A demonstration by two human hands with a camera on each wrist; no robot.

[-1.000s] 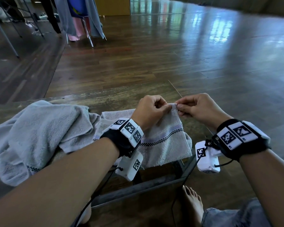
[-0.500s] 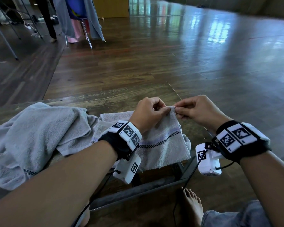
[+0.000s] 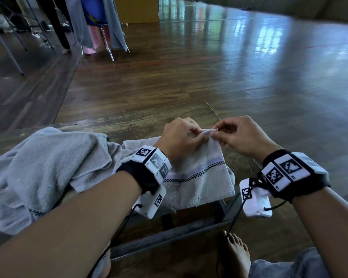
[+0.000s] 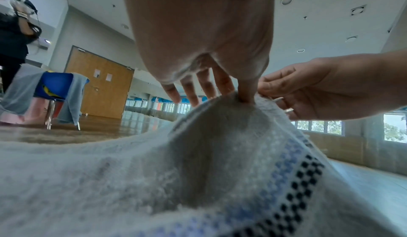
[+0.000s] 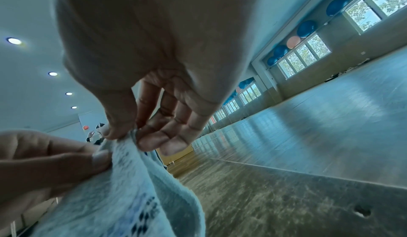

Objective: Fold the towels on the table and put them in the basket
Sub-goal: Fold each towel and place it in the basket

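Observation:
A small white towel (image 3: pixel 197 177) with a blue and black checked stripe lies over the table's near right corner and hangs off the edge. My left hand (image 3: pixel 181 137) and right hand (image 3: pixel 239 135) both pinch its upper corner, lifted a little above the table. In the left wrist view the left hand (image 4: pixel 247 94) pinches the towel (image 4: pixel 198 179) with thumb and forefinger. In the right wrist view the right hand (image 5: pixel 130 134) holds the hem of the towel (image 5: pixel 123 188) between thumb and fingers. A larger grey towel (image 3: pixel 40 169) lies crumpled at the left. No basket is in view.
The worn wooden table (image 3: pixel 129 125) ends just right of my hands. Its metal frame (image 3: pixel 169 235) and my bare foot (image 3: pixel 234 255) show below. A chair (image 3: pixel 96 27) draped with cloth stands far back left on the wooden floor. Another person (image 4: pixel 13 37) stands by it.
The two hands have spread slightly apart, stretching a short length of the towel's hem between them. The towel's corner sits a bit higher than before.

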